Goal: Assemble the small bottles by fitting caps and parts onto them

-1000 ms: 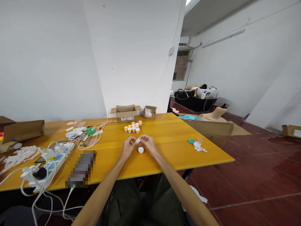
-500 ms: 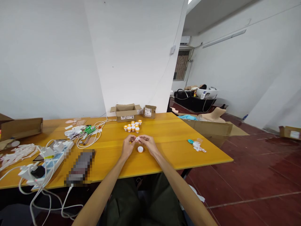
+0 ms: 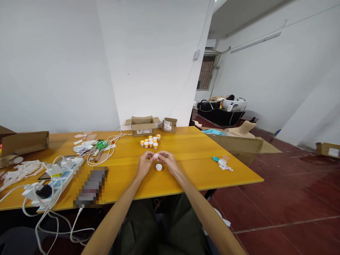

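1. Head view: both hands meet above the middle of the yellow table (image 3: 191,152), forearms reaching in from below.
2. The left hand (image 3: 144,165) and the right hand (image 3: 168,162) pinch a small white piece (image 3: 156,155) between their fingertips, one from each side; the other fingers are curled.
3. The piece is held just above the tabletop, and its detail is too small to make out.
4. A white cap (image 3: 158,167) sits on the table just beneath the piece, between the two hands.
5. A cluster of small orange-and-white jars (image 3: 150,141) stands near, beyond the hands.
6. An open cardboard box (image 3: 143,126) and a smaller box (image 3: 169,124) sit at the far edge.
7. A power strip (image 3: 57,179) with white cables lies well to the left.
8. A teal ring (image 3: 215,159) lies to the right, beside some white bits.
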`<state>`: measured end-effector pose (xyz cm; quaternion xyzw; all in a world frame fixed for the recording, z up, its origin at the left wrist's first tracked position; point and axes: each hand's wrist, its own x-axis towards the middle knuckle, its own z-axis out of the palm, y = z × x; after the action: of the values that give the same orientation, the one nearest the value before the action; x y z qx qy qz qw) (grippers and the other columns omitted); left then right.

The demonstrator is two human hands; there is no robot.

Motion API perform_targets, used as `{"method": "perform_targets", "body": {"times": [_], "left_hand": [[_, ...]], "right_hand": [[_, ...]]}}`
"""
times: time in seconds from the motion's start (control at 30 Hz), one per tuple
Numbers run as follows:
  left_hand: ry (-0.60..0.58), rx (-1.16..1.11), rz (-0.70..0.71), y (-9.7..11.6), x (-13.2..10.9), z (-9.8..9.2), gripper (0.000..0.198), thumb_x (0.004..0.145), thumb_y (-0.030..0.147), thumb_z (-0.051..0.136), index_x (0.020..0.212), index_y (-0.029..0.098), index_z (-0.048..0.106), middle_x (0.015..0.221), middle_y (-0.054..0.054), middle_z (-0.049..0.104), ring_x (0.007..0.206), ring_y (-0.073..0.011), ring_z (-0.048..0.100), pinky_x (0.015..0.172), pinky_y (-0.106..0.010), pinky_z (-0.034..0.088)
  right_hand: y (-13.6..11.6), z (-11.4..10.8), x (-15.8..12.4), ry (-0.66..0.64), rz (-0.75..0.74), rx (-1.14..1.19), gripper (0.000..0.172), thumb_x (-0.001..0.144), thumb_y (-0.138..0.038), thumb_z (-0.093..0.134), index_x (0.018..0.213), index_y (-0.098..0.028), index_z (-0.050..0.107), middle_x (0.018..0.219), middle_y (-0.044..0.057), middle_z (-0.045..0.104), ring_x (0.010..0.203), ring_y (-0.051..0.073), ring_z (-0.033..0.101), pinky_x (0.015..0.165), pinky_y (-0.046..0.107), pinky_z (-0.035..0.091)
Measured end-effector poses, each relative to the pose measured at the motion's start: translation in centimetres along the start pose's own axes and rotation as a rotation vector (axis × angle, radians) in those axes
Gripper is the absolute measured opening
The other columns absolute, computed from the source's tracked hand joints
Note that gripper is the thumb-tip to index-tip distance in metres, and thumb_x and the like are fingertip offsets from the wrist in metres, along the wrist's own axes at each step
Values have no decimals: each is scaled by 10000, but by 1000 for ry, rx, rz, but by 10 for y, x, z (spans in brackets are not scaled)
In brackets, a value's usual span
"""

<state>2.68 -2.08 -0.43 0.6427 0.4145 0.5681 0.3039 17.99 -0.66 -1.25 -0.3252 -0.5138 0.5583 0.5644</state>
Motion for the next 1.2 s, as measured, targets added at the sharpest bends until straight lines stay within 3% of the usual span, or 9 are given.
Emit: {"method": "perform_targets", "body": {"times": [0.53,1.2], "left_hand": [[4,145,145,7,-2,2,13,781,217,671,770,215,678,782,-1,700,731,-155,612,700,-275,488],[17,154,195,7,-2,0,72,776,149,646,785,215,672,806,-3,704,745,-156,620,704,-268,488]], "right_hand": [[-2,3,0,85,39,25,337,494,-419,873,725,-201,761,784,40,755,783,213,703,782,359,578],[-2,-2,-1,-17,5,32,428,533,-554,860,778,-213,779,814,61,778,748,222,727,789,379,592]]}}
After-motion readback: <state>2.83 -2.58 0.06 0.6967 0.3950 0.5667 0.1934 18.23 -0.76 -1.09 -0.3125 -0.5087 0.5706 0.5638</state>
